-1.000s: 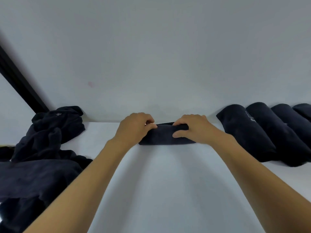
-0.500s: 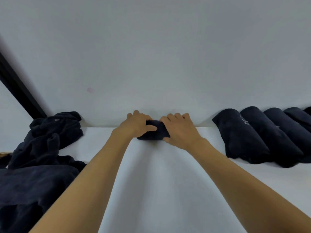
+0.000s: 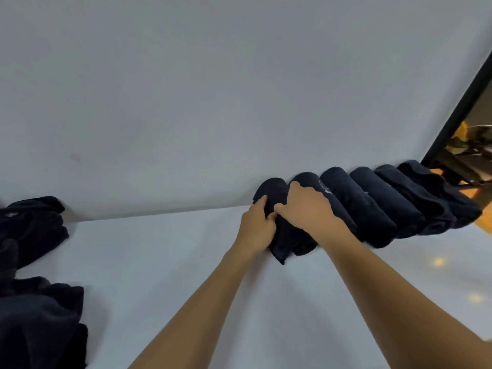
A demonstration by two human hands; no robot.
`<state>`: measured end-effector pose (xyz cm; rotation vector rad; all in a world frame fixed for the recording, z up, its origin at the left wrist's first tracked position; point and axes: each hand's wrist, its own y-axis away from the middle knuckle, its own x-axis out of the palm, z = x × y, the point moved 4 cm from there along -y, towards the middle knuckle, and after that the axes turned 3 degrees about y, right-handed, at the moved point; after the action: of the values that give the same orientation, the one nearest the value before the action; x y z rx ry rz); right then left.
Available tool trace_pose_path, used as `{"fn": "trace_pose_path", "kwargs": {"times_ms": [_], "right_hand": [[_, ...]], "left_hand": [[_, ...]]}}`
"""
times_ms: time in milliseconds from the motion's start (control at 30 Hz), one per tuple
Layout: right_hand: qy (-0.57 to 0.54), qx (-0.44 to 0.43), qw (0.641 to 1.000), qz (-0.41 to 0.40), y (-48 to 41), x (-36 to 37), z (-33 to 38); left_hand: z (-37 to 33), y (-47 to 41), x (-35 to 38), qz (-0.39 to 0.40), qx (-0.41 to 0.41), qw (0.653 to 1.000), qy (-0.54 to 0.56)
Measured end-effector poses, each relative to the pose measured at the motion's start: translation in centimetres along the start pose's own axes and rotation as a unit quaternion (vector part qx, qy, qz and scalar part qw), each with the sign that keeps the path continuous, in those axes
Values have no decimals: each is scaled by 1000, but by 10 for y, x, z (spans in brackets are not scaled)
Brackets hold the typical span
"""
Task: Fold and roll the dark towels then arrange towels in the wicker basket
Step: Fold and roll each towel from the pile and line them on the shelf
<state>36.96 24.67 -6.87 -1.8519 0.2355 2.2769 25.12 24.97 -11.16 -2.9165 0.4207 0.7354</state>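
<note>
Both forearms bare, extended forward and up from the lower edge, converging right of centre, the wrists close together. Left hand (image 3: 255, 227) grips the left side of the rolled towel (image 3: 291, 242), fingers curled round it with the knuckles facing the camera. Right hand (image 3: 306, 209) lies over the top of the same roll, palm down, fingers bent over its far side, thumb tucked in against the left hand; the two hands touch.
</note>
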Motion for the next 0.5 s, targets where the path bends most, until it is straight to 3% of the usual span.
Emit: {"fn": "trace_pose_path", "kwargs": {"times_ms": [167, 333, 400, 500], "right_hand": [[110, -22, 991, -69, -2, -2, -10], [114, -77, 983, -123, -4, 2, -10], [109, -71, 983, -133, -5, 3, -14], [142, -54, 982, -113, -8, 1, -11]], "left_hand": [[-13, -11, 29, -25, 12, 1000, -8], [-7, -9, 40, -84, 5, 995, 48], [-6, -9, 43, -86, 9, 995, -39], [-7, 2, 32, -28, 1, 975, -221]]}}
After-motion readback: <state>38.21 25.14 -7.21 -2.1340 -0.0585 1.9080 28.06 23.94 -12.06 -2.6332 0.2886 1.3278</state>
